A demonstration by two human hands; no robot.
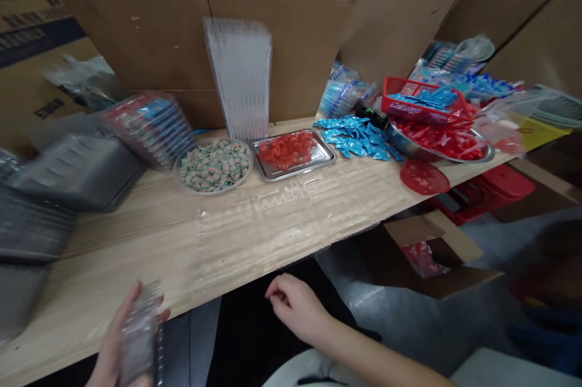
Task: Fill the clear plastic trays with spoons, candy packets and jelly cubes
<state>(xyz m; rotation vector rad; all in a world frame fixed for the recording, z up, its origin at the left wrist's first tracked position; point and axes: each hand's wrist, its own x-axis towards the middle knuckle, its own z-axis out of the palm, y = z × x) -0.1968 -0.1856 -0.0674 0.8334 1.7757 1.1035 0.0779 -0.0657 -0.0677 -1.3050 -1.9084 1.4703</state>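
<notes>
My left hand (111, 344) at the lower left grips a clear plastic blister tray (140, 335), seen blurred and held upright below the table's front edge. My right hand (293, 305) hangs just under that edge with its fingers curled, holding nothing. On the wooden table (182, 253) stand a round plate of striped candies (213, 165) and a steel tray of red candies (293, 154). Loose blue sachets (357, 137) lie to their right. A tall stack of clear trays (239, 77) leans upright behind the plate.
Blurred stacks of dark trays (77, 171) and filled packs (150, 129) sit at the left. A red basket (422, 102), a steel bowl of red items (436, 141) and a red round lid (424, 176) lie right. Cardboard walls (127, 23) rise behind; an open box (427, 253) sits below.
</notes>
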